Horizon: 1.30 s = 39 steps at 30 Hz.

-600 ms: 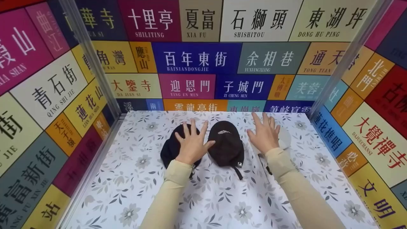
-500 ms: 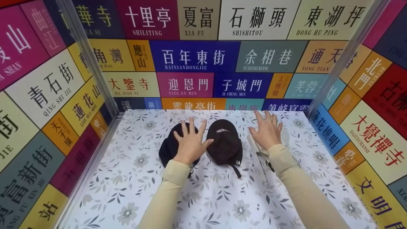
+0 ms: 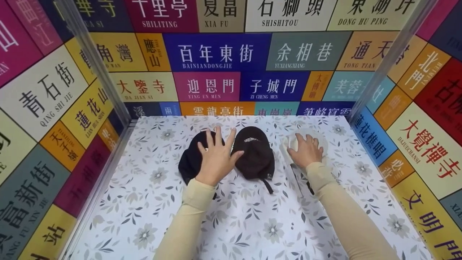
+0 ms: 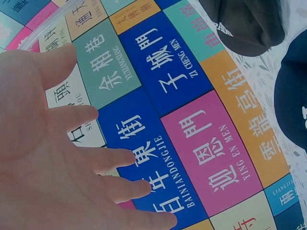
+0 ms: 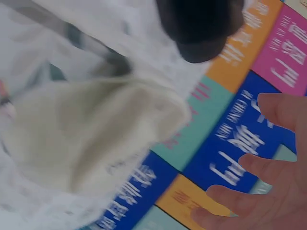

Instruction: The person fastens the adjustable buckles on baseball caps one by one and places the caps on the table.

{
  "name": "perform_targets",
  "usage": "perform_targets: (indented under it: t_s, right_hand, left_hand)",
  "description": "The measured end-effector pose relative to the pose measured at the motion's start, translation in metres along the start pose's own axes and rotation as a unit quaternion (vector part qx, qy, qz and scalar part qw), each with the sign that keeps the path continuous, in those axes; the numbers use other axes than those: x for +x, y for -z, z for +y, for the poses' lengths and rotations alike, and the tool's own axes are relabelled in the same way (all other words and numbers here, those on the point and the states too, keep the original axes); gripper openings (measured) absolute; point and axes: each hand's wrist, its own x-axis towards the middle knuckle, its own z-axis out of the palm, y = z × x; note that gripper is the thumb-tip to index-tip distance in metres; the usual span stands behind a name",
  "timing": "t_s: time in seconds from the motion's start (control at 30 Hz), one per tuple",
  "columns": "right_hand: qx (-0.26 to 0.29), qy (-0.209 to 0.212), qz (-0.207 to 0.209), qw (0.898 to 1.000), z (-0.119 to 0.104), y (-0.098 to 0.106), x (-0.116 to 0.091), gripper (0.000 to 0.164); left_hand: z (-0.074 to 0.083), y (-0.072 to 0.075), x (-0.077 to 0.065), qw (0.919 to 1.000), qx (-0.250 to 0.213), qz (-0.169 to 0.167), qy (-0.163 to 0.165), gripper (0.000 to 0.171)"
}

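Note:
Three baseball caps lie in a row on the patterned cloth. My left hand [image 3: 216,157], fingers spread, overlaps the navy cap [image 3: 189,159] at the left; the left wrist view shows this hand [image 4: 72,148] apart from the caps, holding nothing. The black cap [image 3: 254,155], with white lettering and a loose back strap, sits in the middle, close to my left thumb. Over the off-white cap [image 3: 290,142] at the right is my right hand [image 3: 306,150], hiding much of it. The right wrist view has a gap between the off-white cap [image 5: 96,134] and my right fingers [image 5: 273,112].
The white cloth [image 3: 231,224] with grey flowers and leaves covers the table. Panels of coloured place-name signs [image 3: 216,52] rise behind it and along both sides. Clear corner strips [image 3: 103,65] join the panels.
My right hand has come down and back a little over the off-white cap, its fingers less stretched. My left hand stays spread over the navy cap. The head view has tilted slightly downward.

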Motion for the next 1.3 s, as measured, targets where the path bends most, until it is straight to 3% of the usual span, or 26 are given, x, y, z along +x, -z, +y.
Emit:
perform_targets:
  t_s: [0.3, 0.6, 0.87, 1.13, 1.3]
  right_hand:
    - [-0.006, -0.031, -0.035, 0.999, 0.017, -0.026, -0.006, 0.065]
    - [0.003, -0.053, -0.024, 0.998, 0.032, -0.041, -0.014, 0.037]
    - [0.026, -0.056, 0.017, 0.998, 0.040, -0.044, -0.013, 0.025]
    - [0.048, -0.035, 0.108, 0.992, 0.040, -0.030, -0.003, 0.022]
    - [0.077, -0.037, 0.125, 0.988, 0.039, -0.019, 0.003, 0.024]
  left_hand:
    - [-0.001, 0.006, -0.001, 0.9998, 0.018, 0.004, -0.005, 0.070]
    - [-0.001, 0.001, -0.008, 0.9999, 0.006, -0.013, 0.002, 0.068]
    - [-0.003, -0.004, -0.013, 0.9997, -0.004, -0.023, 0.004, 0.068]
    - [-0.008, -0.013, -0.027, 0.9987, -0.036, -0.036, -0.009, 0.062]
    - [-0.010, -0.019, -0.034, 0.9975, -0.057, -0.042, -0.005, 0.059]
